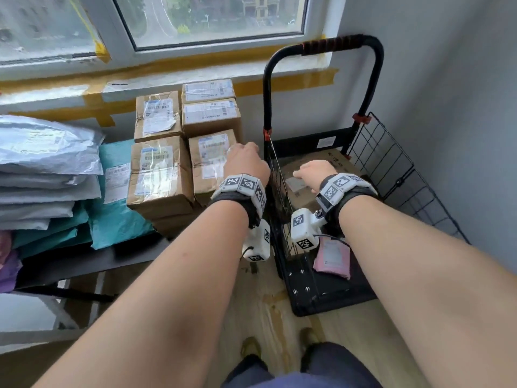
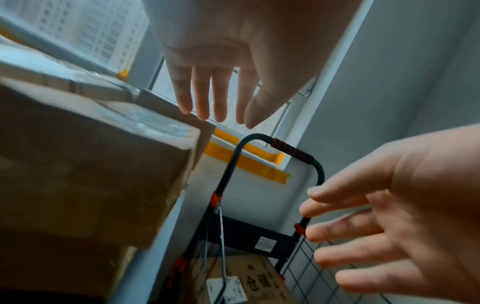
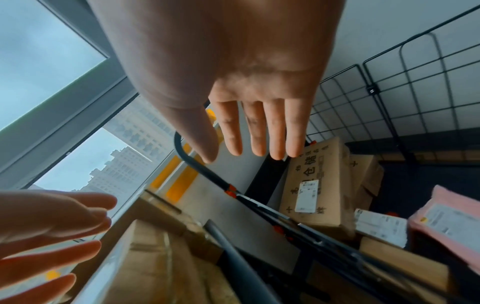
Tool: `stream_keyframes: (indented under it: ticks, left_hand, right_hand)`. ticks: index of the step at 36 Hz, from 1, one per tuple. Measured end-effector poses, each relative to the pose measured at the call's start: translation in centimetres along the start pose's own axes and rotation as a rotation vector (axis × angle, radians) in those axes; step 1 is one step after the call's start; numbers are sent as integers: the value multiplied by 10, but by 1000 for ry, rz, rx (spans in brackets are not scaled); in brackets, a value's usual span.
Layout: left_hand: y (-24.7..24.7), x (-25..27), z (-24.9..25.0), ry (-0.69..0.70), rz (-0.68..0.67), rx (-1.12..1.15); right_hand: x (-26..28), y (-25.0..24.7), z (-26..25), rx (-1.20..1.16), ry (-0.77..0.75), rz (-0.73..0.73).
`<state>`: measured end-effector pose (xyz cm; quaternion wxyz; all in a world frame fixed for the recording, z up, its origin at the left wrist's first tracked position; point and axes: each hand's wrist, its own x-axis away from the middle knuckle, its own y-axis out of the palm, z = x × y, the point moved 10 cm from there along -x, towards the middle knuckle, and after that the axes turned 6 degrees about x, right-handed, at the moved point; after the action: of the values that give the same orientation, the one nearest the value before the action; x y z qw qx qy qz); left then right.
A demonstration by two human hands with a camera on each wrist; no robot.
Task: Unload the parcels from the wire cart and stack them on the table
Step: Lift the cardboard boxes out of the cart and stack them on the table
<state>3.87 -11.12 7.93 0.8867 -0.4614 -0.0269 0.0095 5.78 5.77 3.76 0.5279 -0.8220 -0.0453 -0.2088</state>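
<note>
My left hand hovers open at the right edge of the stacked cardboard boxes on the dark table; its straight fingers hold nothing. My right hand is open above the black wire cart, over a large cardboard box with printed characters that lies inside. Its fingers are straight and apart from the box. A pink parcel lies at the cart's near end, and a smaller labelled box sits beside the large one.
Grey poly mailers and teal ones are piled on the table's left part. The cart's black handle rises against the window wall, with the wire side panel folded out toward the right wall. Wooden floor lies below me.
</note>
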Motion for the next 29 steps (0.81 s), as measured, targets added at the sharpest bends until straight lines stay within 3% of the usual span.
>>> stream_keyframes:
  ticks: [5,8,13,17,22,29]
  left_hand:
    - [46,1,37,34,-76,44]
    - [79,0,55,-1,-122,60]
    - [132,-6,82,-113,-160,78]
    - [180,-14,98,-218,-177,113]
    - [241,-16,107,-328,-235,107]
    - [291,-31,112,-417,-295,92]
  right_hand:
    - [-8,6,77,-96,139,-65]
    - [-18,7,118,12,191,-127]
    - [-38,0,166,212,113,-203]
    - [-68,-2,220,15,149,-229]
    - [-95,-5,270,61,158,-281]
    - [-130,21,325,-102,221,-348]
